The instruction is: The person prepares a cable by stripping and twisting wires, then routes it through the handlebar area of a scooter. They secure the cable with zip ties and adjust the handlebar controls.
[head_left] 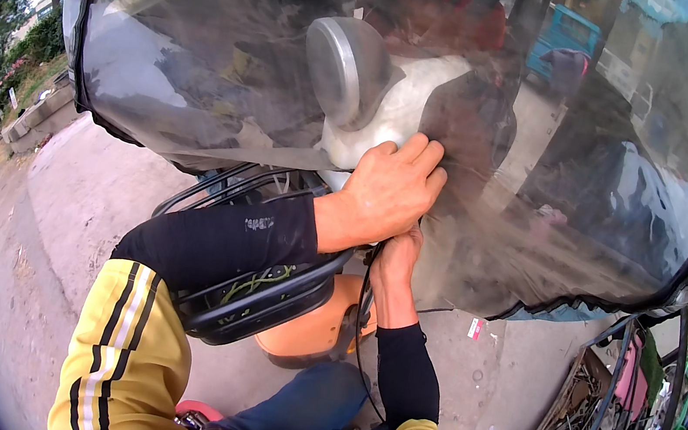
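Note:
My left hand (396, 185) is closed, its fingers curled against a clear plastic cover (229, 93) beside a white vehicle front panel (413, 101). What lies under those fingers is hidden. Just below it my right hand (397, 265) reaches up, fingers drawn together, their tips partly covered by the left hand. I cannot make out what it holds. A thin black cable (361, 305) hangs from beside the right hand and runs down past the wrist. Behind the plastic, to the upper left of my hands, shows a round grey headlight (342, 72).
A black wire basket (262, 300) sits below my left forearm, above an orange fender (310, 333). At lower right a metal frame cart (598, 409) holds scrap and wires. Concrete ground (64, 202) spreads around; a blue vehicle (572, 40) shows through the plastic.

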The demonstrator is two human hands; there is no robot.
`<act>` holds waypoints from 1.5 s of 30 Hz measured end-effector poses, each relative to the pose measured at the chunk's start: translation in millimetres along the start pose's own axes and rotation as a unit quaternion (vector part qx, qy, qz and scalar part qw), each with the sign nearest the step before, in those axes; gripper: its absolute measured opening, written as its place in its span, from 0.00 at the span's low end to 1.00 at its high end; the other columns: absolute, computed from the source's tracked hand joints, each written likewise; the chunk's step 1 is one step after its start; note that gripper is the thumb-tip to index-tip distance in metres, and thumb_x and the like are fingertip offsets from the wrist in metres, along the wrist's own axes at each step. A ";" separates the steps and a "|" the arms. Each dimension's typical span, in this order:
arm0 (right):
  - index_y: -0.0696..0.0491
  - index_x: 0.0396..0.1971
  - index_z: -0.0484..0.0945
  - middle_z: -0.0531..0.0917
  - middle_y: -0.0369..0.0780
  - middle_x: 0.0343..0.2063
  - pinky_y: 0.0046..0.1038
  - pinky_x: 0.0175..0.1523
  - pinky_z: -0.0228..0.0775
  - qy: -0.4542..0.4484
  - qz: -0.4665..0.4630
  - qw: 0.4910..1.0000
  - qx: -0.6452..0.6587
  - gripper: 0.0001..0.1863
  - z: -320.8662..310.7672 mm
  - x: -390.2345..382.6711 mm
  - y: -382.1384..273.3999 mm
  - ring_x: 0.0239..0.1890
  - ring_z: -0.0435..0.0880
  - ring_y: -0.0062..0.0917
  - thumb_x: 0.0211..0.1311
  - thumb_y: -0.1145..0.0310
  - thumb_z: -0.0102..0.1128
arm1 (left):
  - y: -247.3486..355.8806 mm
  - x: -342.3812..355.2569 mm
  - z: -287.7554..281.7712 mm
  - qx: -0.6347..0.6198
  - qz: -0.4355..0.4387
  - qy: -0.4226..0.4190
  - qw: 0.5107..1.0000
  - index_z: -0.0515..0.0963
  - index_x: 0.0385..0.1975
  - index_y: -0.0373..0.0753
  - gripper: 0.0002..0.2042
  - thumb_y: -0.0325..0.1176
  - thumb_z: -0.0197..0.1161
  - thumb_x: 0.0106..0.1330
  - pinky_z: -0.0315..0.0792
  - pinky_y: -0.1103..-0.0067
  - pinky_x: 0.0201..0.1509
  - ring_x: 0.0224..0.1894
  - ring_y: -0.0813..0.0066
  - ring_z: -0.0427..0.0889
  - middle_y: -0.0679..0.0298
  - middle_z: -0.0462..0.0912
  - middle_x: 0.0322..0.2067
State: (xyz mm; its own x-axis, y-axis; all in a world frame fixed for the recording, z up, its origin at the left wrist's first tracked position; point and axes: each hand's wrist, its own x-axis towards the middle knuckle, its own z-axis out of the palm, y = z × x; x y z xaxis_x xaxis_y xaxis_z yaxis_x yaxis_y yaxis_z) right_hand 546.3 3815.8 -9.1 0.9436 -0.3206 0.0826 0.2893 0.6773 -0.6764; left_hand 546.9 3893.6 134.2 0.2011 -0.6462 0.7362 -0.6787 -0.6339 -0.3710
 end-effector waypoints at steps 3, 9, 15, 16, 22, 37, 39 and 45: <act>0.59 0.58 0.80 0.85 0.39 0.54 0.27 0.61 0.75 0.003 0.035 0.999 -0.018 0.14 4.8 2.3 -10.8 0.55 0.84 0.23 0.80 0.74 0.52 | 0.3 0.1 1.3 0.002 0.000 0.012 1.000 0.77 0.26 0.41 0.09 0.34 0.69 0.46 0.73 0.73 0.32 0.42 0.66 0.77 0.63 0.73 0.35; 0.58 0.54 0.81 0.86 0.39 0.51 0.27 0.57 0.76 0.024 0.058 0.998 -0.004 0.12 9.0 9.2 -17.7 0.52 0.84 0.22 0.81 0.71 0.53 | 0.2 -0.4 3.8 -0.007 0.000 0.021 1.000 0.77 0.25 0.41 0.09 0.34 0.70 0.46 0.73 0.73 0.32 0.41 0.65 0.77 0.63 0.73 0.35; 0.62 0.53 0.78 0.85 0.41 0.51 0.30 0.51 0.80 -0.042 -0.029 0.990 -0.134 0.13 -10.1 21.7 -5.9 0.49 0.85 0.22 0.78 0.70 0.59 | -0.9 -1.6 2.9 -0.006 0.001 0.008 1.000 0.77 0.25 0.41 0.09 0.34 0.70 0.45 0.74 0.72 0.32 0.41 0.66 0.77 0.63 0.73 0.34; 0.62 0.53 0.79 0.85 0.41 0.50 0.29 0.50 0.80 -0.053 -0.032 0.988 -0.141 0.13 -12.5 23.2 -4.6 0.48 0.85 0.21 0.78 0.70 0.59 | -1.2 -1.5 2.4 -0.006 0.001 0.011 1.000 0.77 0.24 0.41 0.09 0.34 0.70 0.45 0.74 0.72 0.32 0.41 0.66 0.77 0.63 0.73 0.34; 0.60 0.52 0.80 0.85 0.38 0.49 0.26 0.52 0.77 -0.053 -0.049 0.990 -0.123 0.11 -8.0 26.0 -8.5 0.48 0.82 0.18 0.78 0.69 0.60 | -2.0 -1.0 2.0 -0.010 0.002 0.022 1.000 0.78 0.25 0.41 0.09 0.34 0.70 0.46 0.74 0.73 0.32 0.41 0.66 0.77 0.64 0.73 0.35; 0.57 0.53 0.77 0.83 0.37 0.49 0.28 0.54 0.75 -0.053 -0.067 0.986 -0.141 0.13 17.9 16.7 -21.4 0.49 0.81 0.19 0.81 0.64 0.55 | -2.1 -0.3 1.8 -0.011 0.007 0.012 1.000 0.78 0.26 0.41 0.12 0.35 0.72 0.44 0.72 0.74 0.32 0.41 0.66 0.76 0.63 0.73 0.35; 0.56 0.57 0.75 0.82 0.37 0.52 0.29 0.55 0.76 -0.067 -0.050 0.988 -0.128 0.14 13.7 22.0 -19.2 0.51 0.81 0.20 0.81 0.64 0.56 | -1.7 -0.9 2.9 -0.004 0.009 0.021 1.000 0.78 0.26 0.41 0.12 0.35 0.72 0.44 0.72 0.74 0.32 0.41 0.66 0.76 0.63 0.72 0.35; 0.59 0.55 0.77 0.84 0.39 0.50 0.28 0.53 0.76 -0.087 -0.069 0.969 -0.222 0.16 2.7 29.3 -20.6 0.49 0.80 0.18 0.80 0.63 0.56 | -1.3 -0.5 0.1 -0.009 0.007 0.010 1.000 0.77 0.25 0.41 0.11 0.34 0.72 0.45 0.73 0.73 0.33 0.41 0.66 0.76 0.63 0.72 0.35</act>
State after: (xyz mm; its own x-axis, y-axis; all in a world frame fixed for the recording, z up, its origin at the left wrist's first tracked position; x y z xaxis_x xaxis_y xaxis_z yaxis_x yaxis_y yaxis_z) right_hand 568.5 3794.3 9.2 0.9247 -0.2450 0.2916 0.3542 0.2722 -0.8947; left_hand 547.8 3894.7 134.3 0.1772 -0.6469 0.7417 -0.6947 -0.6160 -0.3713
